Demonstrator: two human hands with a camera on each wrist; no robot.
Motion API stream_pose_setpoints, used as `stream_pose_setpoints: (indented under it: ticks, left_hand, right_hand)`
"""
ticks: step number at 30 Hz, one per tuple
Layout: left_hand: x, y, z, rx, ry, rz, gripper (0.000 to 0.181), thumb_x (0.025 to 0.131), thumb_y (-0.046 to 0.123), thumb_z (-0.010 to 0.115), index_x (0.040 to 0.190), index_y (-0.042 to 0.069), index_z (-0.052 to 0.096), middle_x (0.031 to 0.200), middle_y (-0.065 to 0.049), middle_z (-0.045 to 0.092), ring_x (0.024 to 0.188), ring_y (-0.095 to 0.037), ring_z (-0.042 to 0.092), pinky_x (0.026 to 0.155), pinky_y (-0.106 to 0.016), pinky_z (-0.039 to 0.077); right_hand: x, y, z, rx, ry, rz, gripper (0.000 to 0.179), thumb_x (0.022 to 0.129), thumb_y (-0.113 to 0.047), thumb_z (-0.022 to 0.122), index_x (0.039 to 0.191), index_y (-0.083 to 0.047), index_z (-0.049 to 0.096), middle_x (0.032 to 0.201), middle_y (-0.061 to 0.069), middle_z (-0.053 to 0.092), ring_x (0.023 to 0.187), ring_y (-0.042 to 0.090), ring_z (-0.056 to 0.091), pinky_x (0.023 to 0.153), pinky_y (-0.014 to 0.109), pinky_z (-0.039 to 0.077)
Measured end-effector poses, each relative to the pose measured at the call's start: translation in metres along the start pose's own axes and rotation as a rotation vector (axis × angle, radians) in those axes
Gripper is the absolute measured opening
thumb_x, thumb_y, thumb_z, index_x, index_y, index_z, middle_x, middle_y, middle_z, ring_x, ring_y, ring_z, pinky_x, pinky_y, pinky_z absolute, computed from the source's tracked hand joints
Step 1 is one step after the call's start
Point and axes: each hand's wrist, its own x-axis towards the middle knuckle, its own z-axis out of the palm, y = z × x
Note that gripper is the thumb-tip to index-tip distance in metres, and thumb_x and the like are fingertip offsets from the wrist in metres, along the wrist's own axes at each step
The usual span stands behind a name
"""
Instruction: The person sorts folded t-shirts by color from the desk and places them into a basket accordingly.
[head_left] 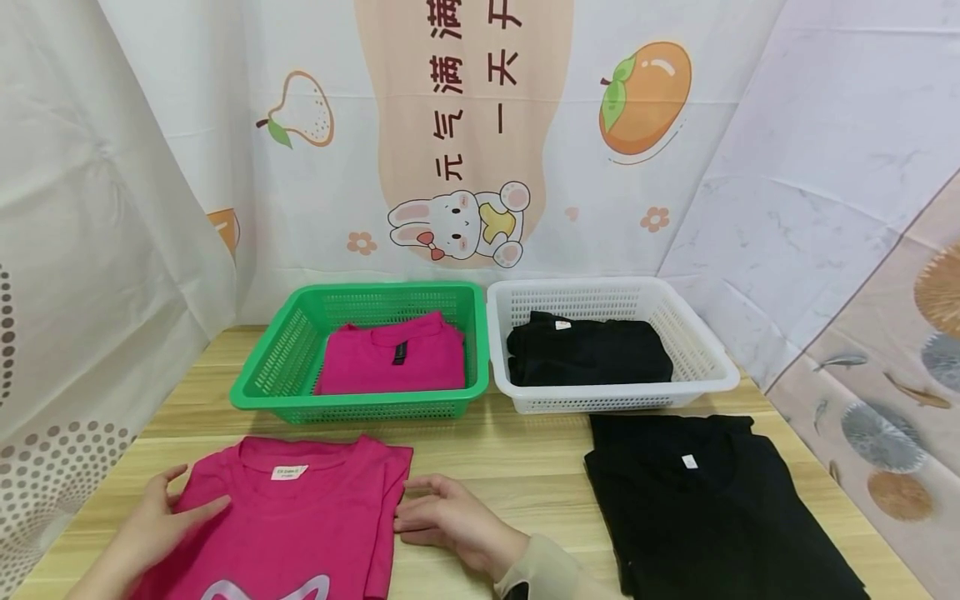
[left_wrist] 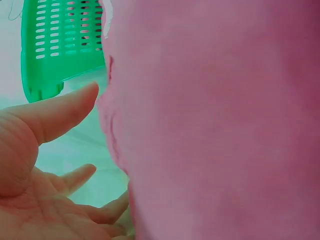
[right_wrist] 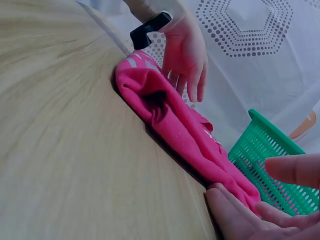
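Observation:
A bright pink T-shirt (head_left: 300, 517) with a white neck label lies on the table in the head view, its collar toward the baskets. My left hand (head_left: 161, 525) is at its left edge, fingers spread and thumb reaching over the cloth. At the opposite edge, fingertips of my right hand (head_left: 457, 521) touch the sleeve side. The right wrist view shows the pink shirt (right_wrist: 170, 135) side-on as a layered stack, with right-hand fingers (right_wrist: 227, 210) against its near end. In the left wrist view the left thumb (left_wrist: 65, 112) stands apart from the cloth.
Behind the shirt stands a green basket (head_left: 360, 408) holding folded pink clothing (head_left: 397, 358). Beside it a white basket (head_left: 615, 396) holds folded black clothing (head_left: 588, 350). Black T-shirts (head_left: 720, 508) lie on the table (head_left: 525, 467) at the right. Printed curtains (head_left: 300, 208) enclose the table.

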Motion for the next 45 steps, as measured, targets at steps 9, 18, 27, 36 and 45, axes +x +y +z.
stream_pose_setpoints:
  ticks: [9,18,27,36,45]
  left_hand:
    - [0.001,0.0,-0.001,0.016,-0.029,-0.001,0.097,0.097,0.041,0.06,0.144,-0.022,0.003,0.135,-0.05,0.036,0.115,-0.051,0.055,0.087,-0.05,0.054]
    - [-0.005,0.011,0.006,-0.025,-0.037,0.009,0.087,0.099,0.043,0.058,0.147,-0.014,0.013,0.137,-0.046,0.039,0.109,-0.04,0.063,0.08,-0.04,0.055]
    - [-0.005,0.025,0.025,-0.092,-0.101,0.052,0.079,0.1,0.042,0.055,0.154,-0.001,0.015,0.136,-0.039,0.044,0.11,-0.03,0.059,0.083,-0.037,0.051]
    - [-0.008,0.025,0.024,-0.098,-0.153,0.111,0.064,0.1,0.037,0.057,0.152,0.005,0.035,0.15,-0.036,0.029,0.124,-0.04,0.046,0.083,-0.032,0.05]
    - [-0.011,0.027,0.016,-0.054,-0.176,0.207,0.051,0.101,0.022,0.056,0.142,-0.008,0.047,0.146,-0.037,0.037,0.125,-0.036,0.049,0.079,-0.02,0.05]
  right_hand:
    - [0.006,0.004,0.01,-0.02,-0.028,-0.056,0.049,0.091,0.003,0.061,0.138,-0.006,0.047,0.097,0.008,0.065,0.086,0.015,0.066,0.089,0.039,0.057]
    - [0.008,0.007,0.009,0.01,-0.048,-0.064,0.047,0.09,0.005,0.062,0.136,-0.003,0.054,0.09,0.001,0.058,0.082,0.009,0.061,0.08,0.026,0.053]
    - [0.008,0.009,0.006,0.017,-0.079,-0.004,0.05,0.09,0.003,0.06,0.139,-0.005,0.055,0.117,0.007,0.067,0.095,0.012,0.066,0.087,0.032,0.057]
    - [0.009,0.008,-0.001,0.04,-0.102,0.037,0.057,0.091,0.007,0.058,0.144,-0.009,0.05,0.124,0.01,0.065,0.103,0.021,0.069,0.088,0.049,0.057]
    - [0.008,0.0,0.001,0.101,-0.031,-0.018,0.052,0.09,0.008,0.056,0.14,-0.005,0.055,0.13,0.015,0.064,0.112,0.03,0.067,0.09,0.046,0.056]
